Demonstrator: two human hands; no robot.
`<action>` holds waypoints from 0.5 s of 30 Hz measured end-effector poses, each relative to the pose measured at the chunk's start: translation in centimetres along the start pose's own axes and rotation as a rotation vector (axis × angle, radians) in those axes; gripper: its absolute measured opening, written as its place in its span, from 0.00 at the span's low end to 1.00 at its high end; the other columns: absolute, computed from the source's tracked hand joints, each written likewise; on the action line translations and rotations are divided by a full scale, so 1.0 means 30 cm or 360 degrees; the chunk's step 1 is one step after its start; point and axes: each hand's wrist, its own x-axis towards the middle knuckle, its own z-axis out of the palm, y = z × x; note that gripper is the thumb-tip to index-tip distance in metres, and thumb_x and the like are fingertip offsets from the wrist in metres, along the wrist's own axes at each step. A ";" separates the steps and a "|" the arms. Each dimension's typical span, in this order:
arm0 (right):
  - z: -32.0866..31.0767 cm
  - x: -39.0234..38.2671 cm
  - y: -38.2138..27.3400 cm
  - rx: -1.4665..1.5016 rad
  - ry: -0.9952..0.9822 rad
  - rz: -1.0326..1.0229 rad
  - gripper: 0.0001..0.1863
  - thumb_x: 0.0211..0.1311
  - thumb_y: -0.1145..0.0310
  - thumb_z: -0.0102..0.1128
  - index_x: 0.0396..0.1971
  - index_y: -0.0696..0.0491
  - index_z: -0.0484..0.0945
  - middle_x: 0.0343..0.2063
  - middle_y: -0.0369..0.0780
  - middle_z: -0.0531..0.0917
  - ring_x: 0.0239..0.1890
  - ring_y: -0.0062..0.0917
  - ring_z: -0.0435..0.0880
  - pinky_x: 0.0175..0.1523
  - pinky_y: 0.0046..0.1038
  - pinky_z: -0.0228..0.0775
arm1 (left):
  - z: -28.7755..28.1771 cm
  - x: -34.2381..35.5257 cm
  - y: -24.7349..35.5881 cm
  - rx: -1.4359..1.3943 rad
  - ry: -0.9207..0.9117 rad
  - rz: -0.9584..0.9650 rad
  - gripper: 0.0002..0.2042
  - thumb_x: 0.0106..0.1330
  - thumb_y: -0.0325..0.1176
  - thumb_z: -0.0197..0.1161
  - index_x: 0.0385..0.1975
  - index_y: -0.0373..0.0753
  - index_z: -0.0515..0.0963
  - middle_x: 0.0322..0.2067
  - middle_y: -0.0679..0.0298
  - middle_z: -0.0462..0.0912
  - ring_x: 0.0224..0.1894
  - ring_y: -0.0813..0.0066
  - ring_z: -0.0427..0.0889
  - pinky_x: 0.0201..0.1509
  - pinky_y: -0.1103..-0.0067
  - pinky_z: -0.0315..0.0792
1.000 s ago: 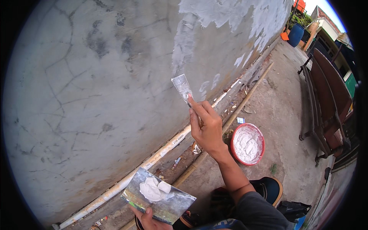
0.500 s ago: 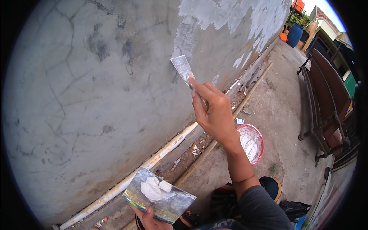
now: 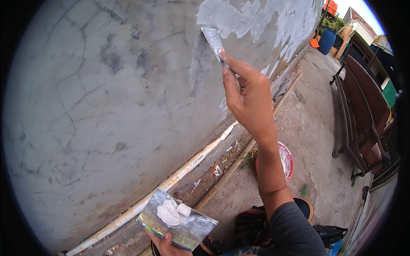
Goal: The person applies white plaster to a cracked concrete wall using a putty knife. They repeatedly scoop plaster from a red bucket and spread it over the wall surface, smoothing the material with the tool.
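My right hand (image 3: 249, 96) grips a putty knife (image 3: 214, 42), its forefinger laid along the blade. The blade's broad edge meets the grey wall (image 3: 128, 128), just below a patch of pale filler (image 3: 239, 17). A thin smear of filler runs down the wall beneath the blade. Low in the view, my left hand (image 3: 165, 245) holds a flat rectangular board (image 3: 194, 228) by its near edge, thumb on top. A lump of white putty (image 3: 171, 212) rests on the board.
A white pipe (image 3: 188, 170) and a bamboo pole (image 3: 226, 176) lie along the wall's foot. Behind my right forearm stands a red-rimmed bucket (image 3: 291, 164) with white paste, partly hidden. A dark wooden bench (image 3: 356, 119) is at the right; a blue barrel (image 3: 327, 41) stands far off.
My right hand and the putty knife have moved up and slightly right along the wall, up to the filler patch. My left hand and the board have barely moved.
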 end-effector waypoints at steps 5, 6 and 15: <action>-0.003 -0.124 0.002 -0.0048 -0.0214 0.0007 0.17 0.61 0.79 0.57 0.51 0.58 0.79 0.22 0.38 0.76 0.17 0.13 0.61 0.22 0.21 0.54 | -0.002 -0.002 0.009 0.0072 -0.0058 0.0046 0.28 0.65 0.37 0.53 0.63 0.33 0.60 0.57 0.55 0.70 0.57 0.59 0.70 0.61 0.64 0.65; -0.015 -0.126 -0.002 -0.0052 -0.0255 0.0014 0.17 0.60 0.79 0.57 0.50 0.58 0.79 0.22 0.38 0.75 0.17 0.14 0.61 0.22 0.21 0.55 | -0.004 -0.001 0.009 0.0061 -0.0077 0.0047 0.28 0.65 0.37 0.53 0.63 0.33 0.60 0.57 0.55 0.69 0.57 0.59 0.70 0.61 0.64 0.64; -0.006 0.014 -0.007 -0.0040 0.0031 -0.0131 0.18 0.59 0.80 0.57 0.50 0.58 0.79 0.21 0.41 0.75 0.16 0.17 0.62 0.23 0.23 0.56 | -0.004 -0.006 0.009 0.0032 -0.0123 0.0004 0.29 0.65 0.38 0.55 0.64 0.35 0.58 0.57 0.56 0.69 0.59 0.58 0.68 0.61 0.63 0.63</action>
